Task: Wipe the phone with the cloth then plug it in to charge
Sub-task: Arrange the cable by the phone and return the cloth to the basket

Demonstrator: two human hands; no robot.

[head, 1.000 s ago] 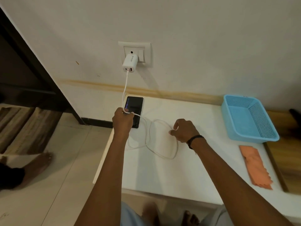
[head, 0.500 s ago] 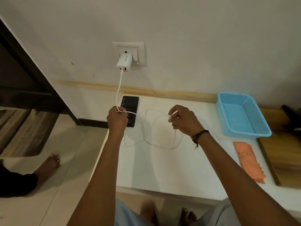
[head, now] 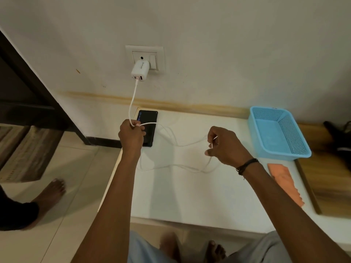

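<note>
A black phone [head: 149, 120] lies flat at the far left corner of the white table [head: 190, 196]. A white charger [head: 140, 71] sits in the wall socket [head: 145, 57], and its white cable [head: 133, 99] drops down to my left hand [head: 131, 137], which is closed on it just over the phone's near end. The cable then loops loosely across the table to my right hand [head: 226, 147], which pinches its free end, raised slightly off the table. An orange cloth [head: 284, 181] lies at the table's right edge.
A light blue mesh basket [head: 279, 133] stands at the back right of the table. A wooden surface [head: 334, 179] adjoins the table on the right. Another person's bare foot [head: 51, 194] rests on the tiled floor at left, beside dark furniture.
My right hand has lifted off the table and moved right, pinching the cable's free end and pulling the loops wider. My left hand stays closed on the cable over the phone.
</note>
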